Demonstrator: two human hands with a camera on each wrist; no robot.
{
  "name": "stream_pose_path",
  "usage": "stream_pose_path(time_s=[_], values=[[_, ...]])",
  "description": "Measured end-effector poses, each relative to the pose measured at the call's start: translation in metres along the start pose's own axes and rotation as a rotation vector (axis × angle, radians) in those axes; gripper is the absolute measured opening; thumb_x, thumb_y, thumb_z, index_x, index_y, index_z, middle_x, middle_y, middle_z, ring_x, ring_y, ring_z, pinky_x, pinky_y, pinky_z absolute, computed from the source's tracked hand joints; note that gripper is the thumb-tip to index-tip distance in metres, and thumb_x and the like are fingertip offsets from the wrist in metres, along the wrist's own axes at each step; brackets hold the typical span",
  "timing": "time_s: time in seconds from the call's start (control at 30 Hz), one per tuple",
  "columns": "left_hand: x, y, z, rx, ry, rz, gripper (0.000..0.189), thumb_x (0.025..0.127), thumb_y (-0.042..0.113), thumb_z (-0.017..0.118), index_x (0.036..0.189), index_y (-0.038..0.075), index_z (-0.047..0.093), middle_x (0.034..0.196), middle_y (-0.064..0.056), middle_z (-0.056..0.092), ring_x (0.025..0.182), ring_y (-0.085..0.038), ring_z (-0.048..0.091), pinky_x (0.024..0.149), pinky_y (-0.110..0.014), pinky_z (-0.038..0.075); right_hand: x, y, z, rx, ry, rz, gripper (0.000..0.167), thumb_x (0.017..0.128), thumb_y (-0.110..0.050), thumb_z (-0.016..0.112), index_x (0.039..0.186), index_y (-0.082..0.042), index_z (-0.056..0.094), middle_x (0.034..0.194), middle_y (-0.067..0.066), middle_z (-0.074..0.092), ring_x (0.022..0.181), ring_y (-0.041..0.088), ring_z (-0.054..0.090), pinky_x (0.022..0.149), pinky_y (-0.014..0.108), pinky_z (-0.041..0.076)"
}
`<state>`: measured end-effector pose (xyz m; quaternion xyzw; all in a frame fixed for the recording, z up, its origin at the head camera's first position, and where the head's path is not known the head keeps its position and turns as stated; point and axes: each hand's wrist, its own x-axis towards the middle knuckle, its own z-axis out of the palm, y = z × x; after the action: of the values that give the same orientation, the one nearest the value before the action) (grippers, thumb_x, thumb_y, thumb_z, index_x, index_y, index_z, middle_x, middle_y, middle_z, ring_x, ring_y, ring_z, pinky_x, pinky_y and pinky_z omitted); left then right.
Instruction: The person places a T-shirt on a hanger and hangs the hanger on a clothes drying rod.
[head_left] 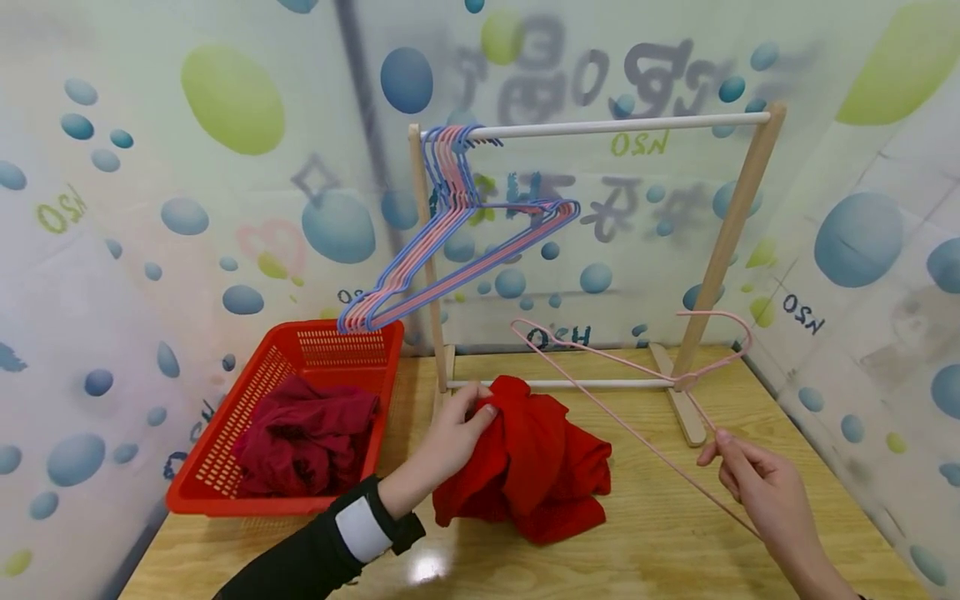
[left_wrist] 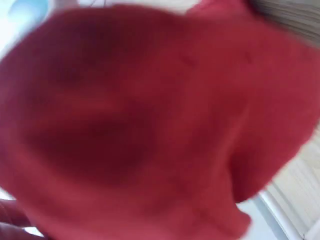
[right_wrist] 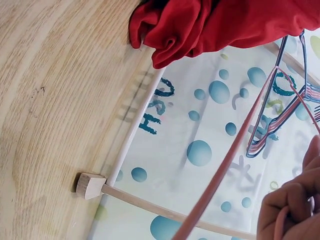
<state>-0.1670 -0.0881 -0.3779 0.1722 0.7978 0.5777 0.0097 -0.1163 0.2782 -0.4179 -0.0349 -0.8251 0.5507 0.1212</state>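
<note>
My left hand [head_left: 455, 433] grips a crumpled red cloth garment [head_left: 536, 467] near its top, and the folds hang down over the wooden table. In the left wrist view the red cloth [left_wrist: 160, 120] fills most of the picture, with fingertips [left_wrist: 12, 217] at the lower left edge. On the right, my right hand [head_left: 765, 492] pinches a pink clothes hanger [head_left: 622, 417] by one sloping arm. The hanger's hook points up toward the rack's right post, and its far end reaches behind the red cloth. In the right wrist view, curled fingers [right_wrist: 292, 205] hold the hanger.
A wooden rack with a white rail [head_left: 600, 127] stands at the back of the table [head_left: 645, 533]. Several blue and pink hangers [head_left: 457, 217] hang at its left end. To the left, a red plastic basket [head_left: 187, 492] holds dark red cloth [head_left: 307, 433]. Patterned curtain surrounds the table.
</note>
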Motion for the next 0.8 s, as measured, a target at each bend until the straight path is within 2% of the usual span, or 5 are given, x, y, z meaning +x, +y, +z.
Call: stream_pose_path(time_s=[0.17,0.37,0.63,0.73,0.8], values=[[0.007,0.007,-0.005,-0.131,0.008,-0.172,0.013,0.107,0.007,0.049,0.114,-0.002,0.056,0.108,-0.018,0.069,0.087,-0.013,0.06,0.078,-0.028,0.048,-0.001,0.0,-0.001,0.013,0.006,-0.019,0.041,0.112,-0.022,0.047,0.083,-0.007,0.072,0.054,-0.004,0.037,0.048,0.018,0.035,0.046,0.038,0.025],[0.015,-0.003,-0.005,-0.263,0.129,-0.291,0.011,0.108,0.008,0.049,0.112,0.011,0.039,0.08,-0.002,0.058,0.077,-0.012,0.059,0.073,-0.028,0.046,-0.003,0.001,-0.001,0.005,0.009,-0.038,0.04,0.112,-0.02,0.047,0.083,-0.006,0.072,0.054,-0.003,0.038,0.049,0.018,0.037,0.049,0.037,0.026],[0.022,-0.014,-0.003,-0.276,0.15,-0.251,0.006,0.101,0.002,0.053,0.104,0.002,0.058,0.103,-0.007,0.059,0.095,-0.019,0.055,0.083,-0.03,0.042,-0.004,0.003,-0.001,0.018,0.006,-0.03,0.04,0.111,-0.019,0.047,0.083,-0.006,0.072,0.054,-0.004,0.038,0.049,0.018,0.036,0.05,0.037,0.026],[0.02,-0.019,-0.001,-0.18,0.119,-0.235,0.024,0.095,0.01,0.07,0.115,0.003,0.059,0.121,-0.012,0.063,0.109,-0.024,0.059,0.092,-0.035,0.048,-0.003,0.004,-0.001,0.036,0.005,-0.033,0.039,0.111,-0.018,0.048,0.083,-0.006,0.072,0.054,-0.003,0.038,0.048,0.019,0.036,0.05,0.037,0.025],[0.018,-0.023,0.001,-0.021,0.089,-0.175,0.044,0.088,0.015,0.082,0.122,0.004,0.056,0.129,-0.016,0.062,0.116,-0.029,0.06,0.097,-0.042,0.051,-0.003,0.005,-0.001,0.047,0.003,-0.041,0.039,0.111,-0.017,0.048,0.082,-0.006,0.072,0.054,-0.003,0.038,0.048,0.019,0.035,0.05,0.038,0.024]])
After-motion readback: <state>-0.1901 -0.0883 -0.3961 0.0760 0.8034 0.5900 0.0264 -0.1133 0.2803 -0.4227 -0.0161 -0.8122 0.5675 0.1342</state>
